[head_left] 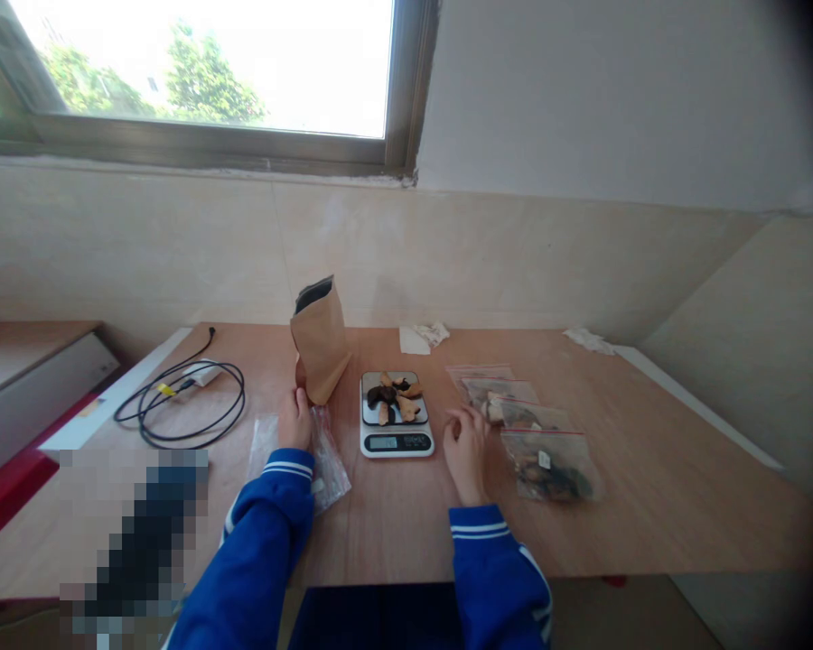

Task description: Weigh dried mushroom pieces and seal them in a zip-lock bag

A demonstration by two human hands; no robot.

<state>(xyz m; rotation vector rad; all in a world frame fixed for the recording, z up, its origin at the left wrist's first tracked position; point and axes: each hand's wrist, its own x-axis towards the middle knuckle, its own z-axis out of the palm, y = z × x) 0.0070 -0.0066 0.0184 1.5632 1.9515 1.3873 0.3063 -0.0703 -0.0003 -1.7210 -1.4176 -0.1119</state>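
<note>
A brown paper bag (320, 348) stands tilted with its dark-lined mouth uppermost. My left hand (294, 420) is closed at its lower left edge, some fingers hidden. Under and beside that hand lie clear plastic bags (330, 469). In the middle, a white digital scale (372, 443) bears several dried brown and dark curled slices (406, 408); its display is lit, too small to read. To the right of the scale, my right hand (467, 451) has its fingers curled together; whatever they hold, if anything, is too small to name. Its fingers are close to the zip bags (548, 465) holding dried pieces.
A coiled black cable (244, 397) with a white adapter (201, 372) lies at the left. A blurred-out dark object (145, 533) is at the front left. White paper scraps (416, 339) lie at the back by the wall, beneath a window (210, 63).
</note>
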